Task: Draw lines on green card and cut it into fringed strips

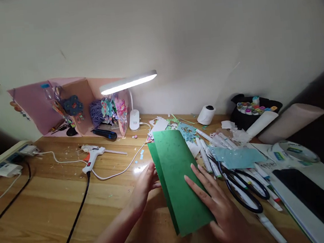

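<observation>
A sheet of green paper (177,177), folded lengthwise so that a narrower strip shows along its left side, is held up in front of me, over the wooden table. My left hand (146,182) is at its left edge, with the thumb upright along the edge and the other fingers partly hidden behind it. On the right side my right hand (215,200) grips the paper, its fingers lying across the front face and its thumb near the lower right corner.
To the left lie a glue gun (92,158), cables and a power strip (4,161). Behind stand a pink box (83,91) and a lit lamp (129,82). Paper scraps, markers (205,159), black-handled scissors (245,190), a tape roll (296,152) and a thread spool (206,115) crowd the right.
</observation>
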`<state>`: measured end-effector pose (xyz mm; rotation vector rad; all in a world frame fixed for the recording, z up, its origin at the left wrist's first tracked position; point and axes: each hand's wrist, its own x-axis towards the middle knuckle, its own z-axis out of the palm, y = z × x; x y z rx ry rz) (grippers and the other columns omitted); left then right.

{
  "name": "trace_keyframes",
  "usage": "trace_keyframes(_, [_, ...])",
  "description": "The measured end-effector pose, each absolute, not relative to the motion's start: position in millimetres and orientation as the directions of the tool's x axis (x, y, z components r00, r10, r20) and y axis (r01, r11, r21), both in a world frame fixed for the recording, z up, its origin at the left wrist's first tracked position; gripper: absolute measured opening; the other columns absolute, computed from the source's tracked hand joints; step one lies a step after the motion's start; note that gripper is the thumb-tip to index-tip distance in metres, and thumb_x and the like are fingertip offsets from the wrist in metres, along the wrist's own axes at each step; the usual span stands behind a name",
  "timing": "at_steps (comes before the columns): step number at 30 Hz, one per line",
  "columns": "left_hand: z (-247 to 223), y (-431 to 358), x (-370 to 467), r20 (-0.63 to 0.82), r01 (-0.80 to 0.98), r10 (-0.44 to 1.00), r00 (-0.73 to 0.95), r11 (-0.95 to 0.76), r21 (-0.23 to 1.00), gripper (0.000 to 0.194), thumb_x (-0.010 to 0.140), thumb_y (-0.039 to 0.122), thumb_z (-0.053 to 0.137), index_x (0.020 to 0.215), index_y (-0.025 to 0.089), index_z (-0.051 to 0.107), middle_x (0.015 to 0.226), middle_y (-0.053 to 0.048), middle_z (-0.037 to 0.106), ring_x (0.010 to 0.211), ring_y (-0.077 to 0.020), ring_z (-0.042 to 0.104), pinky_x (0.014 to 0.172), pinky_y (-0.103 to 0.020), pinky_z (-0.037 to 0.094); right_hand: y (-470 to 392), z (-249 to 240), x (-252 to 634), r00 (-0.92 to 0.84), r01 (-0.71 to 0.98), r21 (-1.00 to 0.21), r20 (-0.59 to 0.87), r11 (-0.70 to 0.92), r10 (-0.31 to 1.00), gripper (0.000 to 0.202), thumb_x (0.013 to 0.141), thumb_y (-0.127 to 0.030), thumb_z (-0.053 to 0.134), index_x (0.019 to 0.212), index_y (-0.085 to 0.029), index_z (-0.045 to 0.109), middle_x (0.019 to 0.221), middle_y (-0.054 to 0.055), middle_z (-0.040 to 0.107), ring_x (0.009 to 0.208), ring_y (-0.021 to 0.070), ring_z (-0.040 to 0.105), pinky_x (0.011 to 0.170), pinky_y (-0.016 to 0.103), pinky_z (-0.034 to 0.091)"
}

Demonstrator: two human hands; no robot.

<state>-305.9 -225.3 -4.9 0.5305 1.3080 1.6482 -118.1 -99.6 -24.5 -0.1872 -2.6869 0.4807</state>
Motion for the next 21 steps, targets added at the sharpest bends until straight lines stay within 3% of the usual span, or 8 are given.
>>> trace_keyframes(5, [-8,-233,-318,-0.275,-0.309,0.784,-0.556,0.112,0.944,0.039,0.075,0.048,0.066,0.093,0.014,0.069,0.083,-0.005,0.07,0.075,-0.0184,0.061,0.068,-0.026,0.047,-111,-33,-118,-0.966,-0.038,-0.295,0.257,0.955,0.041,0.081,0.068,-0.016,0.058,0.144,-0.025,0.031,0.153,0.005,0.02,0.139,0.0361,0.015,0.108,0.057,0.023])
trace_keyframes(7, [-12,-233,-318,-0.284,-0.336,0.778,-0.561,0.099,0.937,0.038,0.074,0.049,0.066,0.087,0.013,0.069,0.077,-0.004,0.068,0.07,-0.0175,0.059,0.066,-0.026,0.046,-116,-36,-117,-0.963,-0.066,-0.372,0.266,0.926,0.038,0.073,0.072,-0.031,0.062,0.14,-0.027,0.038,0.15,0.006,0.029,0.138,0.0356,0.02,0.11,0.056,0.018])
trace_keyframes(9, [-17,-233,-315,-0.278,-0.344,0.77,-0.574,0.082,0.935,0.036,0.074,0.048,0.066,0.082,0.013,0.068,0.073,-0.003,0.066,0.069,-0.0169,0.057,0.064,-0.025,0.044,-119,-39,-117,-0.934,-0.019,-0.544,0.309,0.839,0.179,0.069,0.075,-0.044,0.061,0.138,-0.026,0.04,0.148,0.007,0.034,0.137,0.0353,0.023,0.11,0.054,0.019])
trace_keyframes(11, [-20,-232,-308,-0.279,-0.35,0.775,-0.567,0.08,0.933,0.035,0.075,0.049,0.065,0.077,0.014,0.067,0.07,-0.002,0.063,0.068,-0.0166,0.056,0.062,-0.024,0.042,-118,-42,-118,-0.83,0.11,-0.766,0.28,0.633,0.482,0.069,0.079,-0.047,0.058,0.14,-0.025,0.034,0.149,0.008,0.031,0.137,0.0331,0.025,0.11,0.05,0.025])
trace_keyframes(13, [-21,-232,-299,-0.306,-0.375,0.793,-0.527,0.106,0.921,0.037,0.074,0.051,0.064,0.073,0.014,0.065,0.066,-0.001,0.059,0.065,-0.0158,0.053,0.06,-0.024,0.039,-112,-42,-120,-0.683,0.234,-0.926,0.06,0.296,0.728,0.076,0.077,-0.046,0.061,0.142,-0.024,0.027,0.149,0.011,0.032,0.135,0.0311,0.032,0.106,0.045,0.034])
trace_keyframes(14, [-22,-231,-295,-0.328,-0.386,0.797,-0.507,0.13,0.913,0.039,0.073,0.053,0.064,0.069,0.014,0.064,0.063,0.0,0.056,0.061,-0.0148,0.051,0.057,-0.023,0.037,-108,-41,-121,-0.637,0.275,-0.954,-0.09,0.116,0.766,0.081,0.074,-0.046,0.065,0.142,-0.023,0.027,0.146,0.013,0.037,0.131,0.0314,0.037,0.103,0.043,0.039])
trace_keyframes(17, [-22,-231,-286,-0.389,-0.394,0.786,-0.481,0.202,0.897,0.046,0.07,0.058,0.064,0.057,0.015,0.055,0.054,0.003,0.044,0.05,-0.01,0.038,0.049,-0.021,0.027,-100,-30,-125,-0.644,0.342,-0.887,-0.462,-0.311,0.61,0.081,0.063,-0.047,0.073,0.132,-0.017,0.043,0.127,0.017,0.058,0.113,0.0356,0.056,0.09,0.045,0.05])
trace_keyframes(21, [-22,-231,-281,-0.413,-0.421,0.793,-0.448,0.221,0.88,0.048,0.07,0.058,0.064,0.053,0.015,0.052,0.053,0.004,0.041,0.05,-0.0086,0.034,0.048,-0.021,0.024,-103,-13,-127,-0.625,0.293,-0.742,-0.626,-0.603,0.467,0.073,0.066,-0.037,0.074,0.13,-0.014,0.046,0.107,0.016,0.069,0.094,0.0336,0.066,0.08,0.045,0.054])
